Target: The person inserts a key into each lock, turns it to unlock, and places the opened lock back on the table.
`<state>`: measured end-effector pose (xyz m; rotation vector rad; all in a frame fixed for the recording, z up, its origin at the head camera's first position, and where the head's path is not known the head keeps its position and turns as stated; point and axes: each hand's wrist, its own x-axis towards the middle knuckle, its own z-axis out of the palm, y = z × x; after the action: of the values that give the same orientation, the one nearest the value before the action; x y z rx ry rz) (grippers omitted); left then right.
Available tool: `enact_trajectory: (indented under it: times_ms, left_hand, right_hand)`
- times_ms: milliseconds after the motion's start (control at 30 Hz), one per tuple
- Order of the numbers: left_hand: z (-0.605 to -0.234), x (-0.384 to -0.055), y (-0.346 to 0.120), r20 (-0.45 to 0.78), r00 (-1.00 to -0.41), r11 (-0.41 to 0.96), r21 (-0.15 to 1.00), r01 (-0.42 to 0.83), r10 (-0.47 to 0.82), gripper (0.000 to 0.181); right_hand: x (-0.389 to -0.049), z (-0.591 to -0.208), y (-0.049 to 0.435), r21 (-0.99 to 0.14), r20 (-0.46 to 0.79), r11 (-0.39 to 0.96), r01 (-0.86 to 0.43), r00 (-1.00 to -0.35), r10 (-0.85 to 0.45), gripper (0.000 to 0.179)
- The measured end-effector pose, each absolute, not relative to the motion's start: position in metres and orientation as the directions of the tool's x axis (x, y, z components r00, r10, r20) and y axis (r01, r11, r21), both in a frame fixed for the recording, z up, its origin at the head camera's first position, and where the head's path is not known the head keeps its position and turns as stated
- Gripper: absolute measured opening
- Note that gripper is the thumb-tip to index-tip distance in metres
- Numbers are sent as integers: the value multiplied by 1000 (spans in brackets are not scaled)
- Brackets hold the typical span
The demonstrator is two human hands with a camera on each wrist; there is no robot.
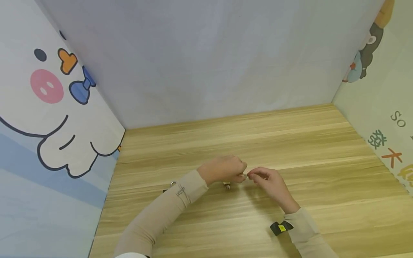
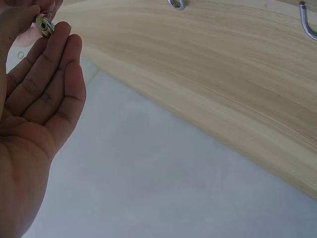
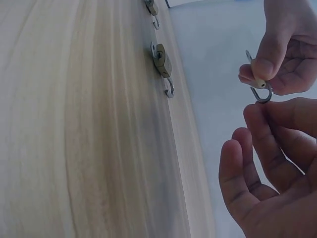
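Note:
My left hand [image 1: 224,169] grips a small brass padlock [image 3: 258,82] between thumb and fingers, above the table. The padlock's curved steel shackle [image 3: 268,94] is swung open, and my right hand [image 1: 270,182] pinches its bend between thumb and forefinger. In the right wrist view, the right hand's other fingers [image 3: 232,163] are loosely bent and hold nothing. A thin metal piece sticks out of the padlock's other end. The left wrist view shows the padlock's end face [image 2: 44,26] at the left fingertips. Much of its body is hidden by the fingers.
A second brass padlock [image 3: 162,62], its shackle open and a flat metal piece at its other end, lies on the wooden table [image 1: 200,229] near the left hand. Farther left lies another padlock [image 1: 173,184], partly behind the left sleeve. A black strapped device [image 1: 280,228] sits at the right wrist.

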<state>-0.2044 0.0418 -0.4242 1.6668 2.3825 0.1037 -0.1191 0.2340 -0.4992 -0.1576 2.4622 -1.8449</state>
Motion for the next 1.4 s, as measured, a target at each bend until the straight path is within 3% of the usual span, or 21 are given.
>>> enact_trajectory:
  times_ms: [300, 633, 833, 1000, 1200, 1400]
  left_hand:
    - [-423, -206, 44, -115, -319, 331, 108, 937, 941, 18]
    - [-427, -207, 49, -112, -349, 361, 114, 926, 930, 19]
    - [-437, -205, 53, -104, -443, 454, 133, 881, 890, 28]
    - [-447, -198, 59, -101, -581, 589, 97, 802, 808, 38]
    - [-464, -191, 71, -115, -740, 746, 176, 642, 663, 43]
    - [-481, -192, 86, -125, -811, 816, 194, 545, 571, 46]
  right_hand:
    - [-118, -499, 238, -959, -63, 284, 15, -985, -161, 23]
    - [-117, -497, 243, -963, -97, 265, 53, -983, -157, 25]
    - [-115, -499, 248, -962, -75, 272, 40, -990, -120, 23]
    - [-114, -500, 253, -954, -63, 299, 29, -992, -105, 25]
    - [-112, -500, 259, -954, -58, 299, 34, -996, -73, 27]
    - [-112, -500, 262, -954, -59, 297, 44, -997, -40, 25]
